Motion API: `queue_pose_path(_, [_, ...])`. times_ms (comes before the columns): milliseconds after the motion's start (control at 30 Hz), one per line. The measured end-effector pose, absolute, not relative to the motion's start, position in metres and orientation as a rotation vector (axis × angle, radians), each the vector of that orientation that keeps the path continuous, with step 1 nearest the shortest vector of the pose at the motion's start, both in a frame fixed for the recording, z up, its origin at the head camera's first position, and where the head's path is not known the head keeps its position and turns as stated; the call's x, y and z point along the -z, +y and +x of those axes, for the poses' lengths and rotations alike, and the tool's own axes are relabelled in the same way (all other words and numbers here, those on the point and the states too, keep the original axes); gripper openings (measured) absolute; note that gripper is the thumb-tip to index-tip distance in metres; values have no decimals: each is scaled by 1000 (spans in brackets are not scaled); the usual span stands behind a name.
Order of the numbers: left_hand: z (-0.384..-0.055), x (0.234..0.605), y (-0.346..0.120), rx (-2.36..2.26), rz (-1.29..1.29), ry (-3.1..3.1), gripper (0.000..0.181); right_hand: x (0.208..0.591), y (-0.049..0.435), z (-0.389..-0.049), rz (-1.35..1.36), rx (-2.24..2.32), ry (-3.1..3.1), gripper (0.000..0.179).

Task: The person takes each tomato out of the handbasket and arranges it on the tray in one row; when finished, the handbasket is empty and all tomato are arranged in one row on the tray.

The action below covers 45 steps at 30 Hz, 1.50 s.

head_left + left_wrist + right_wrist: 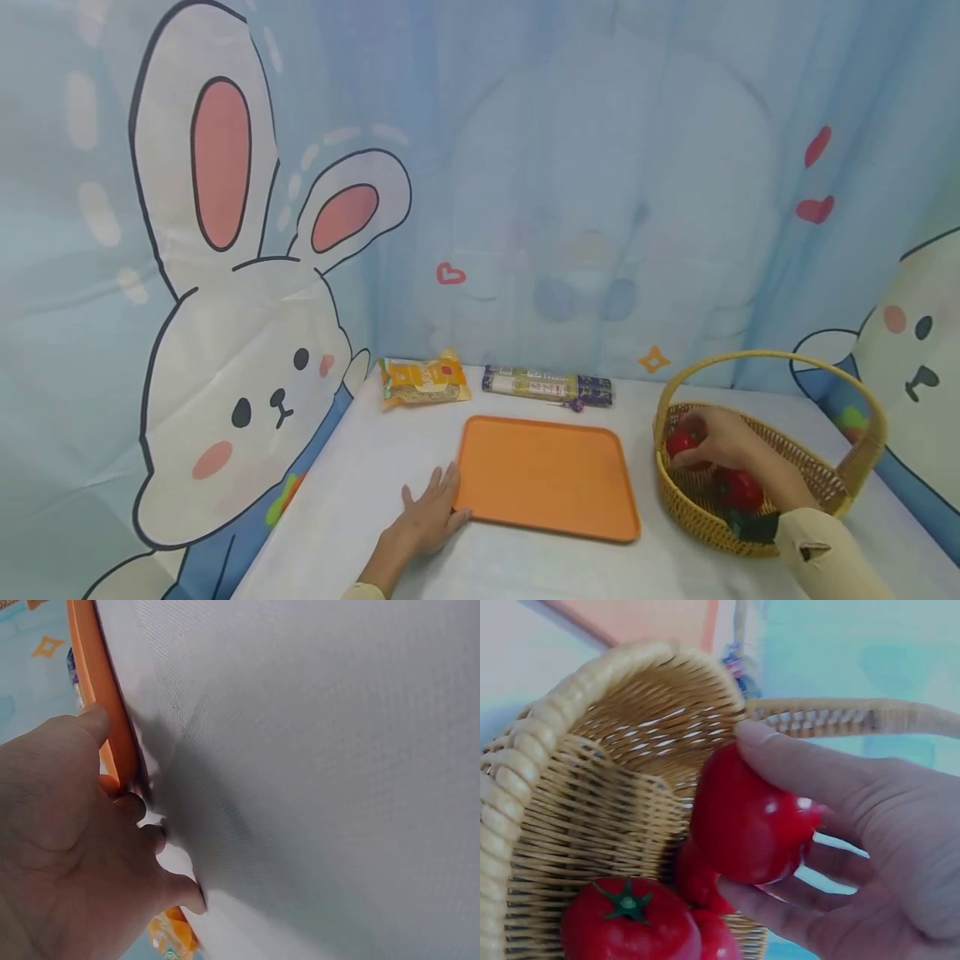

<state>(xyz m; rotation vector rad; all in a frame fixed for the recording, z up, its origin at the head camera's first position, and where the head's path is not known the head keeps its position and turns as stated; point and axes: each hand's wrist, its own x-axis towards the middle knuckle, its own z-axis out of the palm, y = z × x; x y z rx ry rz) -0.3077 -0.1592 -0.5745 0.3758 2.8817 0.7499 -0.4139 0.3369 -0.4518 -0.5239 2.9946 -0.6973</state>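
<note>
Main hazard, my judgement: a slip. The right hand (723,437) grasps a glossy, rounded red tomato (754,817) by its sides, thumb above, other fingers round and beneath. Smooth skin and a fingertip hold could let it roll free and drop among its neighbours.

Second hazard: snagging. The tall arched wicker handle (757,354) and the rim of the tan woven oval basket (678,504) both stand near that hand; a low or hurried lift might knock either one and tip the basket. A bump could also stir the red tomato with a green star-shaped stalk (622,922) lower in the basket.

Third, at the far side: the left hand (429,515) is released, grasping nothing, fingers spread on the white worktop (510,567), thumb against the corner of the flat orange rectangular tray (547,475). A careless push there would probably skid the tray.

Position: the held tomato is in the right hand, within the basket's left end, below the handle's arch. Another red one shows just behind it; whether they touch, cannot tell. Left hand well apart from it, tray between.
</note>
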Motion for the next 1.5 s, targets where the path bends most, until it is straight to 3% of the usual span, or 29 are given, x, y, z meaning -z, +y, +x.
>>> queue_pose_path(633, [-306, 571, -163, -771, 351, 2868, 85, 406, 318, -367, -475, 725, 3168, 86])
queue_pose_path(867, [-298, 555, -161, -746, 323, 2833, 85, 394, 295, -348, -615, 748, 3183, 73])
queue_pose_path(1200, [-293, 549, -160, -754, 348, 2808, 86, 407, 243, -337, -713, 930, 3122, 73])
queue_pose_path(1500, [-297, 548, -153, -726, 336, 2796, 85, 440, 195, -352, -559, 1144, 3003, 79])
